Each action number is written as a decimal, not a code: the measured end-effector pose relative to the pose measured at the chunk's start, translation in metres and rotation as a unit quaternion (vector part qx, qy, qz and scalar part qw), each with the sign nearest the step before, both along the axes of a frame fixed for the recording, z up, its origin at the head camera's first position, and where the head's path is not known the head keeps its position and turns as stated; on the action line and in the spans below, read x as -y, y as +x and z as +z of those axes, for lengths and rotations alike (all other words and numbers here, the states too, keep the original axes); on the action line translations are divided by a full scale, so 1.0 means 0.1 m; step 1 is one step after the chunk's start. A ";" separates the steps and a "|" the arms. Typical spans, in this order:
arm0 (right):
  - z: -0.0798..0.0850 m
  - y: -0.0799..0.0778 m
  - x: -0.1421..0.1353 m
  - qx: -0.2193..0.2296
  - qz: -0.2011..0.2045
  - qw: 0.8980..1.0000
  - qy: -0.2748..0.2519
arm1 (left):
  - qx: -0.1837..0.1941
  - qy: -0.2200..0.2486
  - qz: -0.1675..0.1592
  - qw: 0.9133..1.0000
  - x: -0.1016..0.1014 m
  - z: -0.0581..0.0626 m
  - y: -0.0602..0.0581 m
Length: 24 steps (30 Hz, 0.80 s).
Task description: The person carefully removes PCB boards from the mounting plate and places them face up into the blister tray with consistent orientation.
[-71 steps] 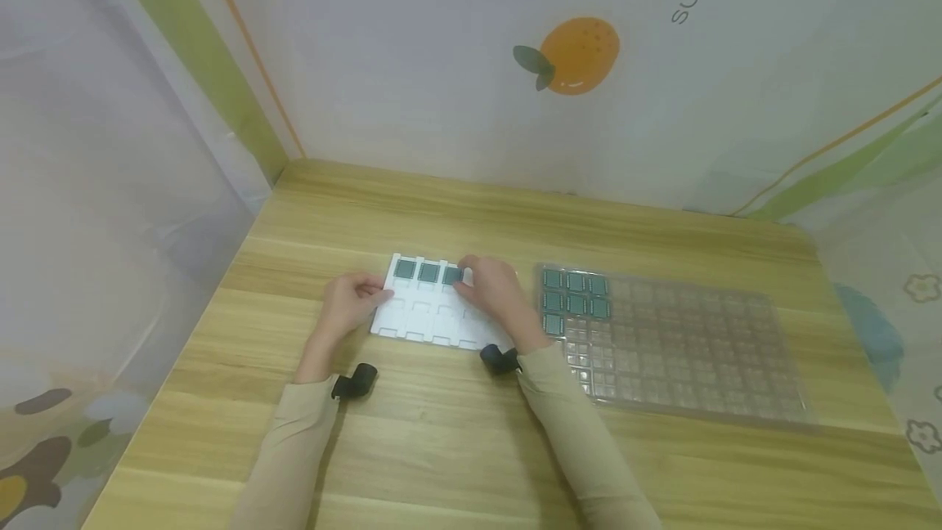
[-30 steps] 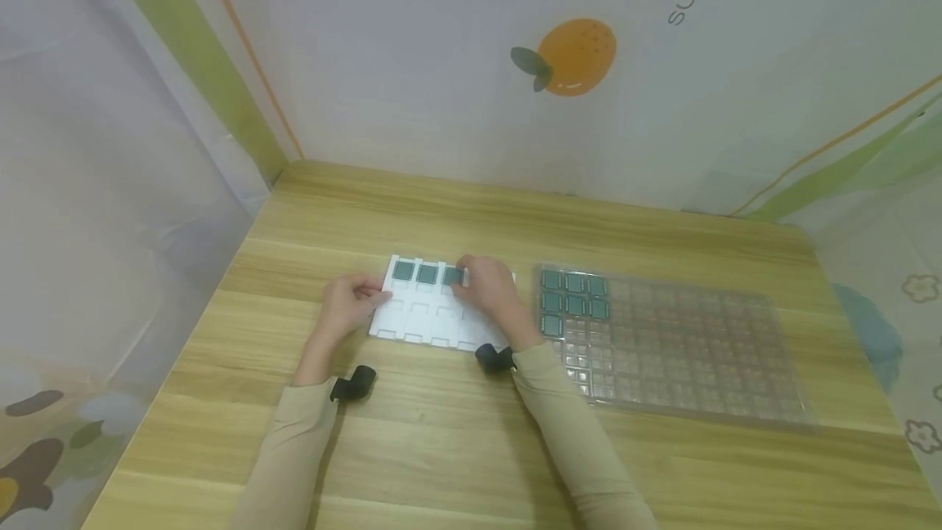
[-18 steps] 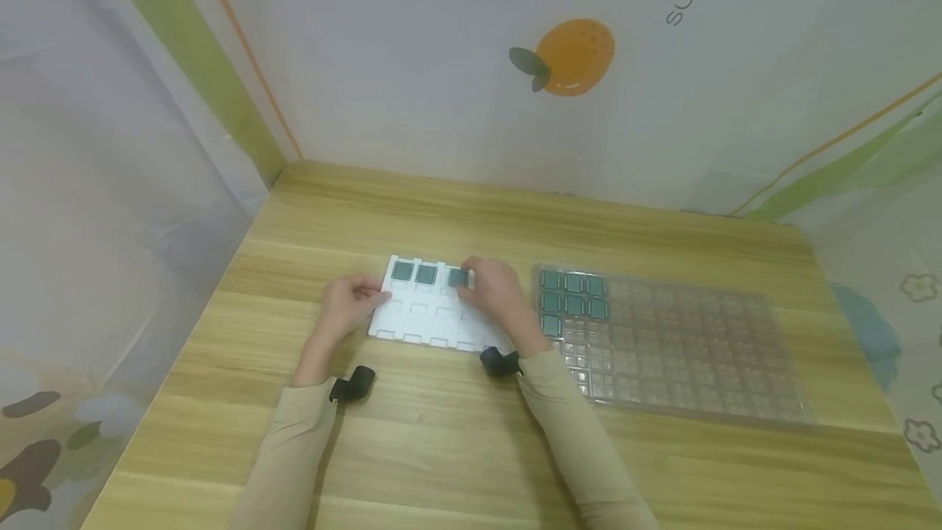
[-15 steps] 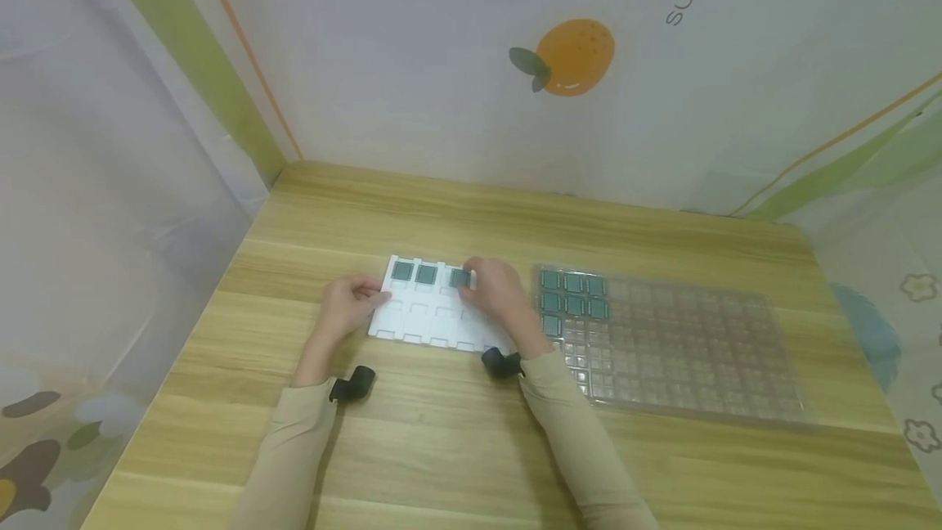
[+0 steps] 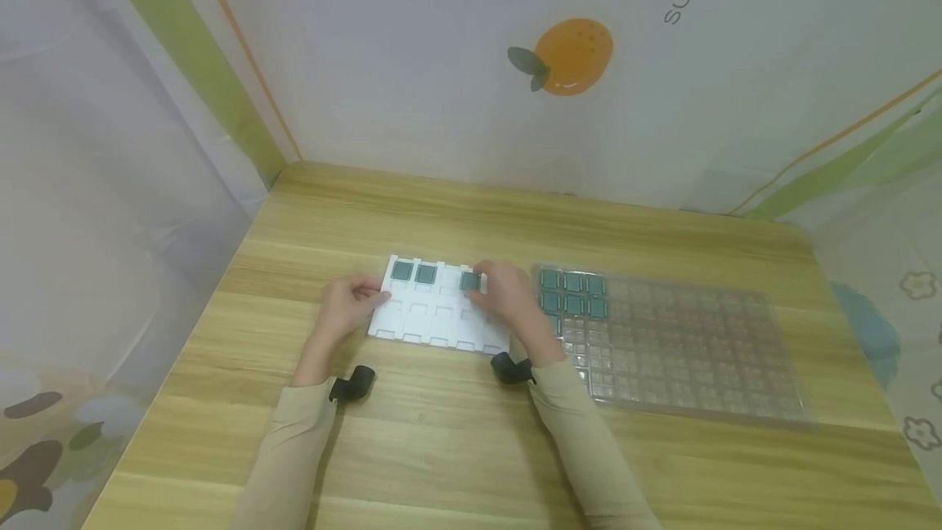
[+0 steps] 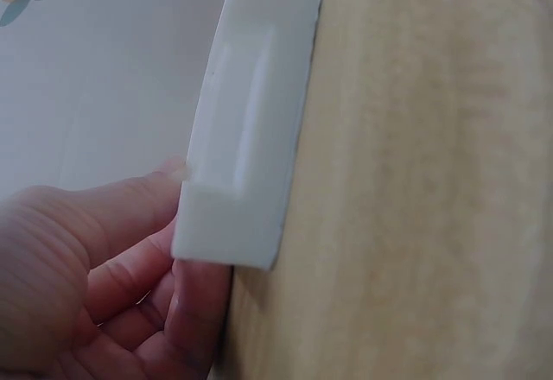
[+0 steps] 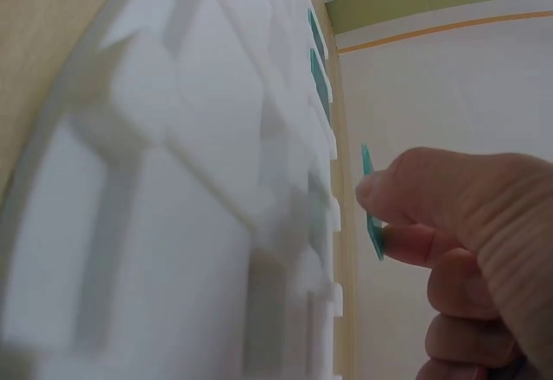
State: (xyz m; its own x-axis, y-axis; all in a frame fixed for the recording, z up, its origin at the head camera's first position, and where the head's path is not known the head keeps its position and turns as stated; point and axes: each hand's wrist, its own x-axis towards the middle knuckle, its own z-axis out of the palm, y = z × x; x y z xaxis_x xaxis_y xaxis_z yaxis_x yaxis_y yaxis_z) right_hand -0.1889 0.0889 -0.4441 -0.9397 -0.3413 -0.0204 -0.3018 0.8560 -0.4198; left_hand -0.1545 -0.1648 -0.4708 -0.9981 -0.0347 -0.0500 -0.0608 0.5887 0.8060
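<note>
My right hand [image 5: 508, 297] pinches a thin green square chip [image 5: 468, 280] between thumb and finger. The right wrist view shows this chip [image 7: 376, 235] edge-on, held above the white tray and apart from it. Two similar green chips [image 5: 426, 274] lie in the back-row pockets at the left of the white pocketed tray [image 5: 419, 319]. My left hand [image 5: 349, 305] grips that tray's left edge. In the left wrist view, the thumb lies on top of the tray edge [image 6: 229, 224] and the other fingers curl below it.
On the right lies a clear plastic tray [image 5: 699, 350] with many small pockets. Several green chips [image 5: 575, 282] sit in its back-left corner. Both trays rest on a wooden table [image 5: 427, 440], with a printed white curtain [image 5: 412, 72] behind it.
My right hand has taken the third chip from its white tray pocket, lifted it and moved it right. The left hand keeps its place on the tray edge.
</note>
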 end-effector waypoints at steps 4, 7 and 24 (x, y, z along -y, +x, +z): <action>0.02 0.02 -0.03 0.001 -0.006 1.000 0.005 | -0.002 0.000 -0.002 1.000 0.00 0.01 0.00; 0.03 0.05 -0.06 0.003 -0.010 1.000 0.005 | 0.001 0.001 -0.003 1.000 0.00 0.01 0.01; 0.09 0.17 -0.26 0.002 -0.017 1.000 0.008 | 0.001 -0.002 -0.002 1.000 -0.01 0.01 0.01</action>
